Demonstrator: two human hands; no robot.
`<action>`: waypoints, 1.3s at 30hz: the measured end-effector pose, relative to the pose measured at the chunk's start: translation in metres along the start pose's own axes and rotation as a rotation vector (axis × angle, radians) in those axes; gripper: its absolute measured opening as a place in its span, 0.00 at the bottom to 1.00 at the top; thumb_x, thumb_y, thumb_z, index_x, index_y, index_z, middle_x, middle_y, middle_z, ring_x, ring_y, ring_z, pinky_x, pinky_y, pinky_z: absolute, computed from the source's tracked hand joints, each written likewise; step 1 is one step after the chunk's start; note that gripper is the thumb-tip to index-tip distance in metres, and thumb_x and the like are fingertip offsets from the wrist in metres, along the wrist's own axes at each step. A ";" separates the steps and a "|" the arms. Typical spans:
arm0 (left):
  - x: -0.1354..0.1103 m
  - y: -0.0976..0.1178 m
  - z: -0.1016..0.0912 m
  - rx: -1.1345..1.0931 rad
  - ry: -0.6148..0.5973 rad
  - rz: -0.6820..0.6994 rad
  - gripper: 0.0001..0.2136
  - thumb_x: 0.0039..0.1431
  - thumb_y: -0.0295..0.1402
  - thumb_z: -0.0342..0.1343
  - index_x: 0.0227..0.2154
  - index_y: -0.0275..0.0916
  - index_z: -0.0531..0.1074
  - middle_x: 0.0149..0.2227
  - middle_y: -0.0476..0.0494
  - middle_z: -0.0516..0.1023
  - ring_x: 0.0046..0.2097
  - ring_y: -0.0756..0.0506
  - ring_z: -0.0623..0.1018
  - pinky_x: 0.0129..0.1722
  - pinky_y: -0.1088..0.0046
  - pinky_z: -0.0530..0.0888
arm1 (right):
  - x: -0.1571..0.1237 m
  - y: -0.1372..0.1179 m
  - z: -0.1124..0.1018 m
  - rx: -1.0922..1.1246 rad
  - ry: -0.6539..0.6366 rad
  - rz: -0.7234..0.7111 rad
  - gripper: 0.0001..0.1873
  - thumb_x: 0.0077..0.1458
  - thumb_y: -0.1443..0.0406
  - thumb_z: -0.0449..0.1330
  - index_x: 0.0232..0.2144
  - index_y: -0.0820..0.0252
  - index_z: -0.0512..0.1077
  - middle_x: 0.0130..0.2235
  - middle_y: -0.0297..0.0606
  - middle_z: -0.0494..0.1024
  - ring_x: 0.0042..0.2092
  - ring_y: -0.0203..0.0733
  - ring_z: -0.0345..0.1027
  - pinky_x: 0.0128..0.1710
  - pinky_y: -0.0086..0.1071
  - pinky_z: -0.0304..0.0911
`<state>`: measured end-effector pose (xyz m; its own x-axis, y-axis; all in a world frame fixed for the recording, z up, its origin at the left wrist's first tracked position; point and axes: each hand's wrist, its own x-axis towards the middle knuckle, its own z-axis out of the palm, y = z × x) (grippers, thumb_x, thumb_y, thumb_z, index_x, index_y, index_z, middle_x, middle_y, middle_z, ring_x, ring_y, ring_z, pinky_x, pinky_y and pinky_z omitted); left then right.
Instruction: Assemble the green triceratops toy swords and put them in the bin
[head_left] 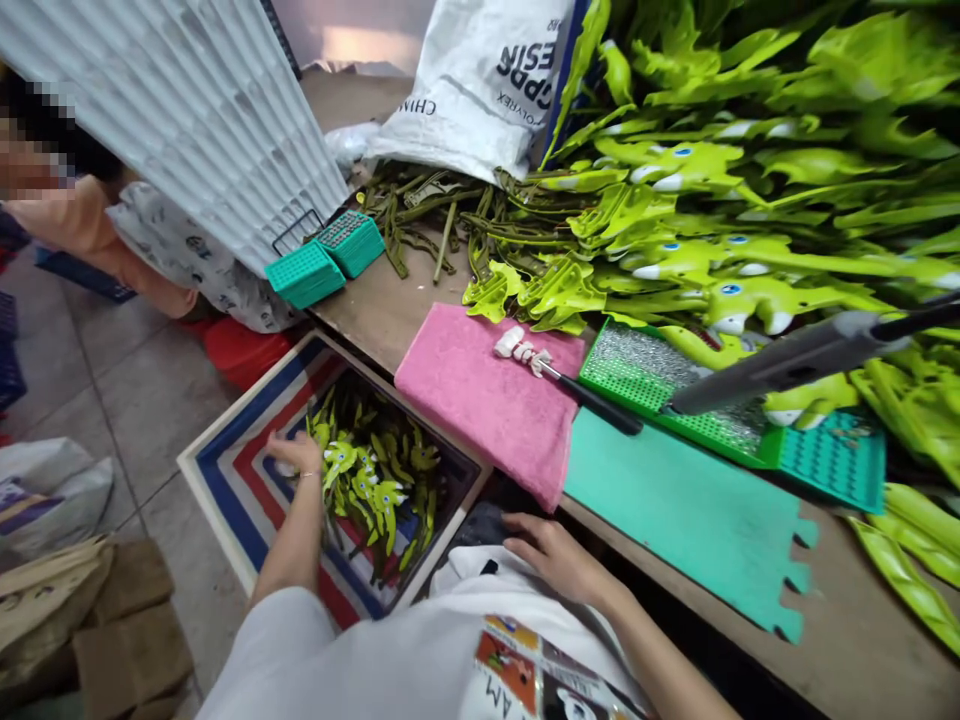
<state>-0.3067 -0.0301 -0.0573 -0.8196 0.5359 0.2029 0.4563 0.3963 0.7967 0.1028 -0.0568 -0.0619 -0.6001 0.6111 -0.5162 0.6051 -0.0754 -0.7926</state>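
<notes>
My left hand (298,455) reaches down into the striped box (225,470) on the floor, fingers curled beside a green plastic toy figure (339,460); whether it grips anything is hidden. More green figures (382,490) lie heaped in the box. My right hand (551,553) rests in my lap below the table edge, fingers loosely spread, holding nothing. On the table lie a pink towel (480,395), a black-handled tool (592,395) with a white wrapped tip, and a teal mat (682,510).
A large pile of bright green toy figures (750,180) covers the table's right and back. A white sack (487,80), dark green stems (442,215), two teal perforated boxes (326,260) and a green tray of small metal parts (675,385) are present. Another person sits at far left.
</notes>
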 end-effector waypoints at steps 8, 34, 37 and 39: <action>-0.022 0.149 0.177 -0.024 -0.517 0.636 0.13 0.52 0.29 0.66 0.41 0.41 0.74 0.47 0.41 0.79 0.53 0.39 0.76 0.57 0.63 0.69 | -0.022 -0.029 -0.018 0.015 0.068 -0.064 0.27 0.62 0.57 0.56 0.60 0.63 0.71 0.62 0.48 0.74 0.63 0.53 0.69 0.66 0.49 0.61; -0.295 0.198 0.108 -0.327 -0.932 1.384 0.10 0.67 0.26 0.50 0.43 0.41 0.76 0.42 0.38 0.84 0.45 0.42 0.83 0.49 0.60 0.77 | -0.066 0.028 -0.075 1.014 0.922 -0.035 0.29 0.47 0.47 0.67 0.46 0.59 0.73 0.32 0.32 0.79 0.33 0.35 0.72 0.36 0.31 0.71; -0.294 0.202 0.111 -0.402 -1.049 1.443 0.12 0.66 0.28 0.52 0.50 0.42 0.74 0.52 0.37 0.82 0.54 0.42 0.80 0.59 0.57 0.74 | -0.092 0.059 -0.088 0.925 0.983 0.026 0.28 0.44 0.47 0.67 0.42 0.60 0.73 0.32 0.34 0.78 0.32 0.37 0.72 0.34 0.33 0.72; -0.279 0.203 0.113 -0.395 -1.004 1.437 0.15 0.65 0.26 0.53 0.53 0.43 0.72 0.54 0.37 0.80 0.58 0.41 0.78 0.60 0.55 0.72 | -0.110 0.077 -0.099 0.778 1.051 0.061 0.27 0.46 0.48 0.65 0.40 0.62 0.74 0.34 0.37 0.79 0.33 0.40 0.73 0.35 0.37 0.73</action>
<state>0.0542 -0.0149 -0.0170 0.6733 0.5260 0.5196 0.3243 -0.8417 0.4317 0.2670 -0.0517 -0.0340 0.3243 0.8828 -0.3397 -0.0540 -0.3413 -0.9384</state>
